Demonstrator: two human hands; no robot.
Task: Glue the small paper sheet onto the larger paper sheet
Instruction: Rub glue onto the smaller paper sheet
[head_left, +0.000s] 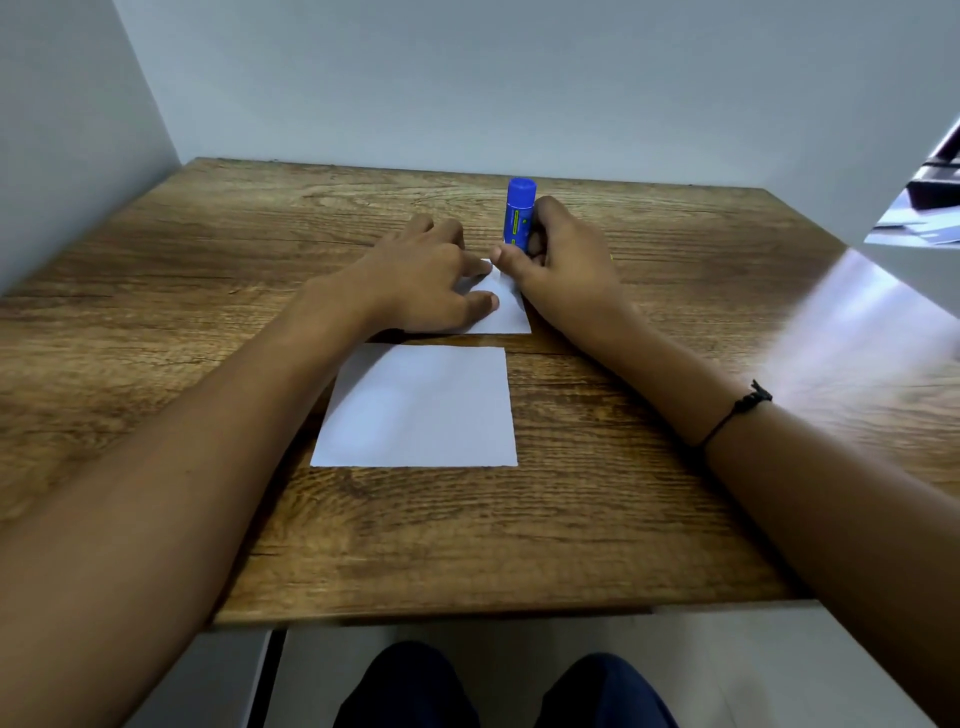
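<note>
Wood-grain brown covers the desk (597, 519), which fills the middle of the frame under grey walls. The larger paper sheet (421, 408) lies flat at the centre, its long axis running left to right and its near edge parallel to the desk's front edge. Just above it in the frame, apart by a thin strip of wood, lies the small paper sheet (501, 314), mostly covered by the left hand (421, 273); its upper right corner is lifted off the desk. The left hand rests on this sheet with fingers spread, its forefinger and thumb pressing the paper. The right hand (561, 254) curls round a blue glue stick (519, 210), which stands upright with its capped end pointing up, just above the small sheet; the thumb tip touches the raised corner. A black cord bracelet (737, 413) circles the right wrist. Dark-trousered knees (410, 686) show at the bottom edge.
</note>
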